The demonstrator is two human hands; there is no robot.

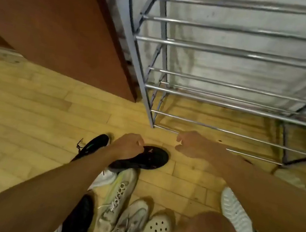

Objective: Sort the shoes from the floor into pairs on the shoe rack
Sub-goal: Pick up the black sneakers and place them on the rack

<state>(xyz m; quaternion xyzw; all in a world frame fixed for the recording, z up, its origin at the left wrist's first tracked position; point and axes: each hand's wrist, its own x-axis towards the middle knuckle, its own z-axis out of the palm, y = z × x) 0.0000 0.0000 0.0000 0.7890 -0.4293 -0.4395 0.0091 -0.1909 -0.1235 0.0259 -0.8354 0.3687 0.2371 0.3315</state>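
Floor point(29, 108): bare boards at frame left. Left hand point(129, 145) pinches the black shoe point(145, 159) at centre, long axis tilted, toe toward upper right. Right hand point(193, 145): loosely curled, empty, beside the shoe rack point(230, 106) bottom bars at right.

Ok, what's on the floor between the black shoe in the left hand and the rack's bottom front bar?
Only bare wooden floor in the head view. The left hand grips the black shoe; the rack's lowest bar is just beyond.
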